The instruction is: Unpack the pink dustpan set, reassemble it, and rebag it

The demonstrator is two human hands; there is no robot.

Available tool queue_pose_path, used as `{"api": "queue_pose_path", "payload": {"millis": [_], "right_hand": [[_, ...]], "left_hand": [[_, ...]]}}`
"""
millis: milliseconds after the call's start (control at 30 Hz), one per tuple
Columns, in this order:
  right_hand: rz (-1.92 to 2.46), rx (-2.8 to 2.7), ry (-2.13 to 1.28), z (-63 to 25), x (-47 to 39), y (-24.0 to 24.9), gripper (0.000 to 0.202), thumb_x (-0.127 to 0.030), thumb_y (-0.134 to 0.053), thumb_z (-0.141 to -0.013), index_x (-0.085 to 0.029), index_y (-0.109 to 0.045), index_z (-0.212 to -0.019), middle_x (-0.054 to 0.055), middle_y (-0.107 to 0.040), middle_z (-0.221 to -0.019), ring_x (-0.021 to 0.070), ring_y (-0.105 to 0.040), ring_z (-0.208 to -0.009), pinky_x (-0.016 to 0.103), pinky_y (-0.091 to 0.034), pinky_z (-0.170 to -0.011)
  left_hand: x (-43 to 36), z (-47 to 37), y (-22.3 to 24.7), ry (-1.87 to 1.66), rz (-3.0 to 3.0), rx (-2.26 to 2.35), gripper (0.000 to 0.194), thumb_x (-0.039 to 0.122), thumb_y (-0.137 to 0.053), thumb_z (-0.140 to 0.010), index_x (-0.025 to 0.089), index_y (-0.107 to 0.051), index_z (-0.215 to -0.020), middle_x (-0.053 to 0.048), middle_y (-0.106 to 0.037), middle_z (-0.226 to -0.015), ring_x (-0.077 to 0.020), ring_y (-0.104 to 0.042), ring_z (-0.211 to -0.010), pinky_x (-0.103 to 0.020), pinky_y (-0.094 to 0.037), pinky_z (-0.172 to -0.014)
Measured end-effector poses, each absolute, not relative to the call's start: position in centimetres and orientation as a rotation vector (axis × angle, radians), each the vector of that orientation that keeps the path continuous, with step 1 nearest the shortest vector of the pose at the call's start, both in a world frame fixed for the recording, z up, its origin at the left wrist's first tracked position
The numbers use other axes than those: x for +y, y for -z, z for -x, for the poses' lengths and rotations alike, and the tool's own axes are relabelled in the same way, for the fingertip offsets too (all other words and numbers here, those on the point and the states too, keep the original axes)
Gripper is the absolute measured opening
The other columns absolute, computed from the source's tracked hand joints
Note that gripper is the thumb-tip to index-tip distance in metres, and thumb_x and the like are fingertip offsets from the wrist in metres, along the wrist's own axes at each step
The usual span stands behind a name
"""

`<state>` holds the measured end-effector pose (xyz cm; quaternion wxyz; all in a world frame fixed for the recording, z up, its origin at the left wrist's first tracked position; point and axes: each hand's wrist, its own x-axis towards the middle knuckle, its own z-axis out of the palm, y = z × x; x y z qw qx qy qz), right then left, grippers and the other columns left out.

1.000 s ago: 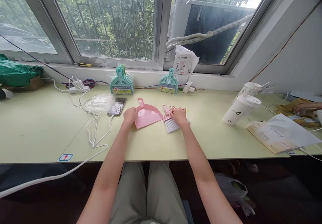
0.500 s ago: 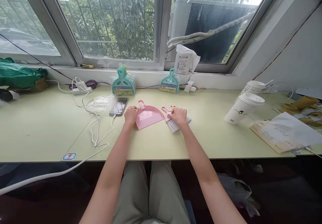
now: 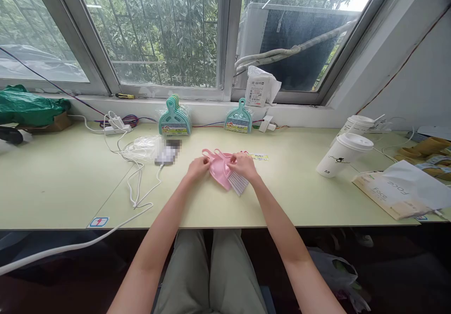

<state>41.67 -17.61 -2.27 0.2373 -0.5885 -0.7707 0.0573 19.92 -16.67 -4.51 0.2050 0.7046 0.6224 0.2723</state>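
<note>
Pink plastic dustpan [image 3: 219,169], small, at the middle of the pale green table [image 3: 63,182]; held at its left edge by the left hand [image 3: 197,168], fingers curled closed on it.

Pink hand brush [image 3: 235,175] with white bristles, lying on the dustpan's right half, its handle pointing to 10 o'clock alongside the dustpan's handle; right hand [image 3: 242,166] rests on top of it, fingers bent down and gripping it.

Head view, items about the pair:
- Printed paper label [image 3: 259,156], flat on the table, just beside the right hand at 2 o'clock.
- Phone [image 3: 167,153], at 10 o'clock from the left hand, a white cable [image 3: 136,189] running from it toward the table's front edge.
- Clear plastic bag [image 3: 141,148], touching the phone's left side.
- Stack of teal dustpan sets [image 3: 174,117], upright against the window ledge, at 11 o'clock.
- 1 teal dustpan set [image 3: 238,117], upright, at 12 o'clock.
- 2 white lidded paper cups [image 3: 343,154], well apart at 3 o'clock.
- White paper bag [image 3: 398,189], lying flat beyond the cups.
</note>
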Motion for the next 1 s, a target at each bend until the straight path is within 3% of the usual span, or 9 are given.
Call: {"api": "queue_pose_path", "payload": {"millis": [167,267,400,500,667,900,1000], "right_hand": [[1.611,-2.157,-0.131,-40.8,-17.9,3.0,0.010,-0.030,-0.061,-0.079,-0.020,-0.065,-0.081,0.006,-0.068,-0.094,0.0227,-0.057,-0.095,0.036,-0.034,-0.088],[1.584,-2.141,-0.235,-41.3,-17.5,3.1,0.010,-0.030,-0.065,-0.078,-0.021,-0.066,-0.079,0.004,-0.068,-0.094,0.0211,-0.058,-0.094,0.034,-0.035,-0.088],[1.491,-2.140,-0.252,-41.2,-17.1,3.4,0.009,-0.031,-0.066,-0.078,-0.021,-0.068,-0.080,0.003,-0.069,-0.100,0.0216,-0.058,-0.099,0.035,-0.034,-0.090],[1.400,-2.149,-0.299,-40.7,-17.1,3.8,0.008,-0.030,-0.067,-0.078,-0.022,-0.068,-0.079,0.003,-0.069,-0.105,0.0224,-0.057,-0.105,0.035,-0.034,-0.091],[1.344,-2.134,-0.350,-40.3,-16.9,4.1,0.004,-0.026,-0.067,-0.077,-0.021,-0.068,-0.076,0.003,-0.070,-0.102,0.0222,-0.056,-0.105,0.035,-0.036,-0.091],[1.379,-2.126,-0.417,-40.7,-16.6,3.7,0.005,-0.023,-0.067,-0.074,-0.020,-0.066,-0.071,0.002,-0.069,-0.092,0.0178,-0.058,-0.087,0.028,-0.040,-0.075],[1.383,-2.125,-0.458,-41.0,-16.7,3.5,0.005,-0.023,-0.067,-0.073,-0.019,-0.065,-0.071,0.001,-0.068,-0.090,0.0146,-0.059,-0.080,0.025,-0.040,-0.071]], "left_hand": [[-17.7,-21.6,3.7,-0.749,-2.171,1.192,0.030,0.045,-0.051,-0.082,0.021,-0.066,-0.073,-0.003,-0.067,-0.074,-0.0180,-0.059,-0.068,-0.028,-0.042,-0.066],[-17.6,-21.0,3.1,-0.958,-2.282,1.324,0.025,0.038,-0.056,-0.082,0.022,-0.066,-0.098,-0.006,-0.067,-0.098,-0.0220,-0.059,-0.090,-0.031,-0.045,-0.078],[-17.3,-20.2,3.4,-0.933,-2.671,1.507,0.043,0.018,-0.064,-0.075,0.025,-0.059,-0.117,-0.009,-0.055,-0.127,-0.0284,-0.047,-0.119,-0.040,-0.040,-0.094],[-17.3,-20.4,4.1,-0.728,-2.946,1.427,0.037,0.008,-0.054,-0.080,0.022,-0.059,-0.114,-0.010,-0.058,-0.121,-0.0253,-0.050,-0.113,-0.039,-0.041,-0.093],[-17.3,-20.4,4.4,-0.574,-3.187,1.229,0.028,0.007,-0.047,-0.086,0.019,-0.059,-0.109,-0.010,-0.060,-0.108,-0.0221,-0.054,-0.099,-0.034,-0.044,-0.083],[-17.2,-20.3,4.9,-0.488,-3.210,1.218,0.029,0.005,-0.047,-0.086,0.017,-0.059,-0.109,-0.009,-0.062,-0.101,-0.0196,-0.058,-0.093,-0.029,-0.047,-0.074],[-17.3,-20.7,5.0,-0.473,-3.210,1.266,0.031,0.004,-0.045,-0.087,0.017,-0.058,-0.113,-0.010,-0.063,-0.105,-0.0190,-0.060,-0.095,-0.029,-0.047,-0.078]]}}
